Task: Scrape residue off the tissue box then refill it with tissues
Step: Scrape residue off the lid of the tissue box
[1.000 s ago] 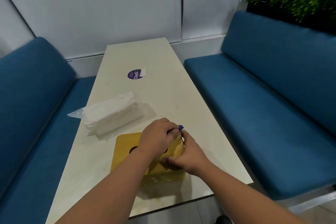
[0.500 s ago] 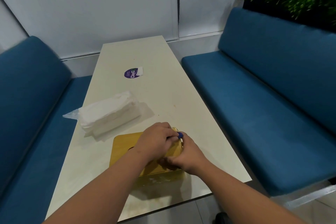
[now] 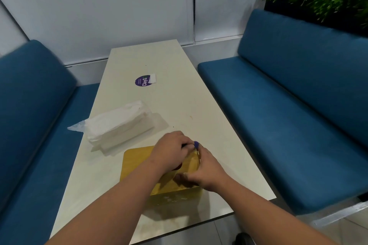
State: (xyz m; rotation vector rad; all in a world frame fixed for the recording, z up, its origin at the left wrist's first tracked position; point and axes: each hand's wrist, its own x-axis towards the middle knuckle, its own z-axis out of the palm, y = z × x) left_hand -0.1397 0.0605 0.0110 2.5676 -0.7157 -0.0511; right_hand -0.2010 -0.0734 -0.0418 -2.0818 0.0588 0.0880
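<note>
Under both hands, near the table's [image 3: 169, 105] close edge, I see the yellow tissue box [image 3: 137, 157] lying flat, its front wall showing pale smears. My left hand [image 3: 171, 151] sits curled over the box's top, fingers closed round a small tool with a blue tip [image 3: 196, 144] that pokes out at the box's far right corner; the blade itself is hidden from me. My right hand [image 3: 205, 171] grips the box's right end, thumb on top, fingers wrapped down the side. Beyond the left hand and to its left lies the stack of tissues [image 3: 117, 125] in loose clear wrap, close to the table's left edge, apart from the box. Farther out past both hands sits a round purple sticker [image 3: 143, 81]. Blue benches [image 3: 288, 109] flank the table on either side.
</note>
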